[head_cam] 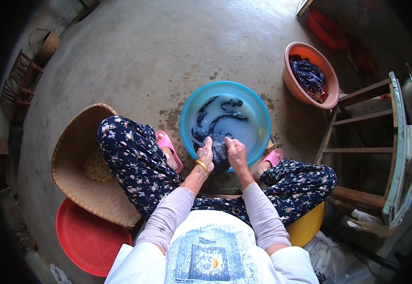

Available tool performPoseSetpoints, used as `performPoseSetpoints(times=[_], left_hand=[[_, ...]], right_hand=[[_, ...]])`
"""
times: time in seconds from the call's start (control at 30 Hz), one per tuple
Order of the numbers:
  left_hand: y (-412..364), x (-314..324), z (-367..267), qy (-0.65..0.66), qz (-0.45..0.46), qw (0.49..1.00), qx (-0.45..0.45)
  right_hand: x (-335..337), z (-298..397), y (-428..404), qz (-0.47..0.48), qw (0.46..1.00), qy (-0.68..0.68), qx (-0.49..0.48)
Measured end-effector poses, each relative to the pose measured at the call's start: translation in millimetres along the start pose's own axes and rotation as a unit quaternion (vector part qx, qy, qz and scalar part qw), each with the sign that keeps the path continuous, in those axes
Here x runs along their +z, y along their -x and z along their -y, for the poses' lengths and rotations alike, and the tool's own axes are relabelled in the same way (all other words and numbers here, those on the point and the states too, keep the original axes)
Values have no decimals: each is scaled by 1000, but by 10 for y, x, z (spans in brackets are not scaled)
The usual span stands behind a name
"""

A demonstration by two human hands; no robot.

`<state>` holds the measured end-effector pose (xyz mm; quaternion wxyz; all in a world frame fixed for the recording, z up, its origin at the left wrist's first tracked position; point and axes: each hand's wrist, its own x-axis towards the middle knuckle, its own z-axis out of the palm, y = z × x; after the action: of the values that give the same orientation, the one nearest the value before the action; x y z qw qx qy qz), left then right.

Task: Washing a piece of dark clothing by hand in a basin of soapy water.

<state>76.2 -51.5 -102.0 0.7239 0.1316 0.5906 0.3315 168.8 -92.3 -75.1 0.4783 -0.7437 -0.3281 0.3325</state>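
Observation:
A blue plastic basin point(263, 120) stands on the floor between my feet, holding cloudy water. A dark wet cloth point(220, 152) hangs over its near rim, bunched between both hands. My left hand point(205, 154), with a gold-coloured bangle at the wrist, grips the cloth's left side, thumb pointing away from me. On the cloth's right side, my right hand point(236, 153) is closed with the thumb on top. Dark folds of fabric point(227, 116) stick out of the water beyond the hands. The parts of the cloth under my hands are hidden.
A pink basin point(288, 76) with dark clothes stands at the upper right, near a wooden frame point(364, 151). A woven basket point(74, 142) with grains lies left of my leg, beside a red plastic basin point(88, 241). Something yellow point(307, 223) shows by my right thigh.

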Motion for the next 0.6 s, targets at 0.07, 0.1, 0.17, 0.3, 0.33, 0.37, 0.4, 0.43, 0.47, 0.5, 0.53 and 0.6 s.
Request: performPoseSetpoints(times=[0.07, 0.1, 0.17, 0.3, 0.33, 0.37, 0.4, 0.43, 0.47, 0.5, 0.53, 0.6], left_hand=[[-865, -847, 497, 68, 172, 983, 7], [-1218, -1422, 632, 93, 240, 966, 18], [-1095, -1212, 769, -106, 249, 925, 268], [-22, -93, 346, -3, 96, 995, -40], [-190, -341, 383, 165, 235, 957, -51], [-277, -478, 414, 319, 371, 870, -66], [-247, -511, 401, 317, 445, 837, -8], [-221, -529, 393, 312, 515, 797, 50], [-196, -491, 412, 185, 315, 931, 1], [-113, -352, 385, 42, 98, 993, -47], [42, -170, 291, -4, 97, 994, -47], [-73, -230, 242, 129, 189, 967, -111]], right_hand=[[474, 79, 258, 44, 997, -13, -56], [784, 140, 473, 79, 961, 145, -223], [758, 417, 491, 35, 916, 269, -294], [211, -261, -34, -70, 840, 456, -284], [367, -75, 100, -20, 850, 424, -313], [471, 99, 252, 25, 855, 395, -333], [546, 271, 438, 54, 893, 352, -276], [550, 288, 426, 65, 889, 362, -273], [528, 195, 311, 54, 868, 416, -265], [438, 49, 122, 37, 844, 469, -255], [308, -161, -62, 27, 868, 435, -237], [330, -210, -169, 16, 937, 296, -186]])
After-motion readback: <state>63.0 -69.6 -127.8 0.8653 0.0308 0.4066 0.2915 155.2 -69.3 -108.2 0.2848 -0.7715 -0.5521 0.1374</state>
